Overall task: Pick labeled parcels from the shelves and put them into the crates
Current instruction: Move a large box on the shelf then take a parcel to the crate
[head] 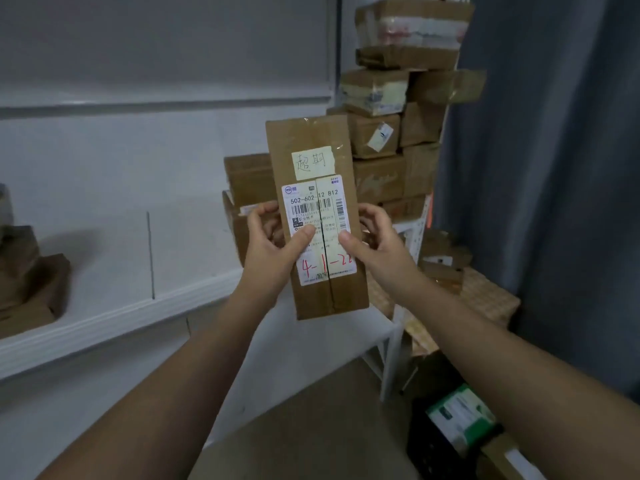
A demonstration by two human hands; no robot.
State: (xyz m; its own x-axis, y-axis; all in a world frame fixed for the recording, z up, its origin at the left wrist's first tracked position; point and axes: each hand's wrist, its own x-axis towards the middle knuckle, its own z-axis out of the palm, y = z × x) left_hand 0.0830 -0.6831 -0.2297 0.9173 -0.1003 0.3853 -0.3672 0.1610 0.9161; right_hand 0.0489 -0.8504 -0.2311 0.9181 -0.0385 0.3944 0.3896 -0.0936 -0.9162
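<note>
Left hand (268, 237) and right hand (372, 239) are gripping a labeled cardboard parcel (317, 216) by its long edges; it seems stiff and light.

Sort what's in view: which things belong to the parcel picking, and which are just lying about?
Job: labeled parcel, gripped by left hand and right hand; stacked parcels on the shelves; black crate, lower right.
Lying about: blue curtain; woven box.

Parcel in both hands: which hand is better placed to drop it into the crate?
Probably the right hand: it grips the right edge of the parcel, and the dark crate sits low on that side; the left hand would reach across.
</note>
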